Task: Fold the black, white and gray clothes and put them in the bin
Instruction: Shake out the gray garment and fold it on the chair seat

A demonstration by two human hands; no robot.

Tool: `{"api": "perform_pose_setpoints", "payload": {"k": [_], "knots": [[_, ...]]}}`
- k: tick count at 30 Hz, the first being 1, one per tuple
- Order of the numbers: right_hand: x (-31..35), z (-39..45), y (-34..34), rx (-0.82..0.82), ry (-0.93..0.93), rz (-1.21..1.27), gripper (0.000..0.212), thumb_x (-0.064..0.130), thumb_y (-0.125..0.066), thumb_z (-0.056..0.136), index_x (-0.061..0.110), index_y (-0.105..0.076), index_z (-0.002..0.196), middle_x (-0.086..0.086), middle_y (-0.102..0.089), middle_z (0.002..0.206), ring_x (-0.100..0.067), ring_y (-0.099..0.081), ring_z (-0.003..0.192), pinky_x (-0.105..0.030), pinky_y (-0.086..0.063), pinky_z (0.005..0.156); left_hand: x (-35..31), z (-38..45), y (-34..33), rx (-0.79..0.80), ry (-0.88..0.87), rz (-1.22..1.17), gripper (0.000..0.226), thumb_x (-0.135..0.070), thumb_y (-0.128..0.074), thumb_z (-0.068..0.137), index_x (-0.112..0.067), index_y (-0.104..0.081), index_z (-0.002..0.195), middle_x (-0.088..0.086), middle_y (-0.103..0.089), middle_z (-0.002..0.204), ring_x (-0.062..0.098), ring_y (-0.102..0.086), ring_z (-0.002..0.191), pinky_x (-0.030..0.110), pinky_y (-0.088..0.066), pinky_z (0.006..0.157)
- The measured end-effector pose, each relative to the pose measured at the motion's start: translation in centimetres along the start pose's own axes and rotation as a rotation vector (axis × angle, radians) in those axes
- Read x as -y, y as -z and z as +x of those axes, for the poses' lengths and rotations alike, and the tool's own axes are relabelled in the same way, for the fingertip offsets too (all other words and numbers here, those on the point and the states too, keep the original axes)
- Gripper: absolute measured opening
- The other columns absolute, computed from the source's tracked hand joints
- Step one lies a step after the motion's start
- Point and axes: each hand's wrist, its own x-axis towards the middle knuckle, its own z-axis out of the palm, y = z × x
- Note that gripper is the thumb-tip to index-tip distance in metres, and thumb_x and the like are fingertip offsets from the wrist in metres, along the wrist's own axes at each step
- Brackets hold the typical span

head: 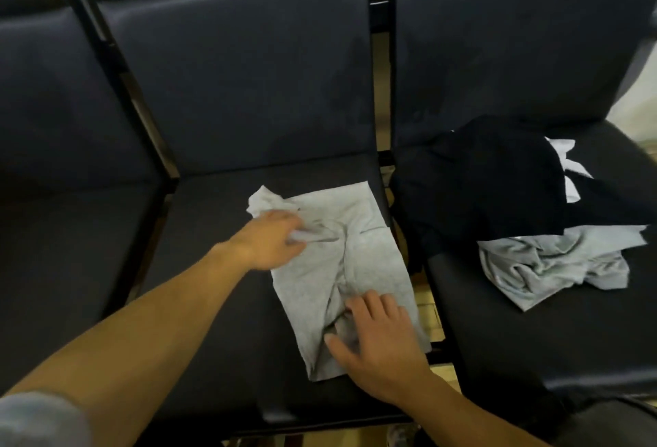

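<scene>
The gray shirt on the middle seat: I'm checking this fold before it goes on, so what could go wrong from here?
1. The gray shirt lies at the seat's right edge, so it might slip into the gap.
2. The left hand bunches a sleeve, so the fold may come out lopsided.
3. The pile nearby could get dragged in.

— What's lying on the middle seat?
— A gray garment, spreading flat.
— And the right seat?
— It's carrying a heap: black cloth, white piece, crumpled gray one.
</scene>
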Motion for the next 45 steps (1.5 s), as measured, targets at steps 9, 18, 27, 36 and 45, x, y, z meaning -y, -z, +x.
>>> {"api": "perform_pose_setpoints", "payload": {"k": [9, 18, 27, 36, 45], "knots": [[-0.7, 3.8, -0.3, 0.003, 0.088, -0.118, 0.071, 0.058, -0.046, 0.072, 0.023, -0.054, 0.133, -0.004, -0.053, 0.127, -0.030, -0.053, 0.118, -0.049, -0.040, 0.107, 4.0, -6.7, -6.9, -0.010, 0.257, 0.442, 0.086, -0.076, -0.011, 0.088, -0.024, -0.039, 0.151, 0.014, -0.047, 0.145, 0.038, -0.044, 0.132, 0.048, -0.044, 0.104], [3.0, 5.0, 1.0, 0.137, 0.373, -0.053, 0.046, 0.033, -0.058, 0.089, 0.030, -0.050, 0.135, 0.008, -0.039, 0.138, -0.019, -0.033, 0.131, -0.037, -0.040, 0.109, 6.7, -14.4, -8.8, -0.112, 0.243, 0.282, 0.088, -0.060, -0.064, 0.085, -0.038, -0.013, 0.153, -0.005, -0.030, 0.143, 0.020, -0.037, 0.129, 0.040, -0.039, 0.108], [2.7, 5.8, -1.6, 0.142, 0.352, -0.081, 0.042, 0.036, -0.068, 0.086, 0.035, -0.057, 0.126, 0.012, -0.045, 0.131, -0.017, -0.036, 0.128, -0.037, -0.042, 0.107, 11.0, -14.0, -7.1, 0.010, 0.221, -0.160, 0.057, -0.030, -0.074, 0.089, -0.032, -0.049, 0.140, -0.010, -0.047, 0.131, 0.017, -0.050, 0.125, 0.034, -0.041, 0.110], [2.5, 7.2, -2.1, 0.086, 0.345, 0.056, 0.030, 0.038, -0.067, 0.093, 0.031, -0.072, 0.122, 0.016, -0.056, 0.123, -0.009, -0.042, 0.122, -0.027, -0.038, 0.107, 12.3, -13.0, -5.9, -0.251, 0.138, -0.290, 0.017, -0.013, -0.054, 0.097, -0.027, -0.061, 0.089, -0.006, -0.065, 0.079, 0.016, -0.063, 0.075, 0.040, -0.054, 0.071], [5.3, 7.0, -0.5, 0.176, 0.216, 0.190, 0.037, 0.046, -0.047, 0.097, 0.021, -0.055, 0.072, 0.009, -0.054, 0.073, -0.006, -0.049, 0.072, -0.025, -0.042, 0.067, 12.7, -12.8, -6.2, -0.087, 0.105, -0.440, 0.028, -0.025, -0.058, 0.099, -0.018, -0.052, 0.073, -0.004, -0.055, 0.067, 0.010, -0.051, 0.062, 0.051, -0.050, 0.070]]}}
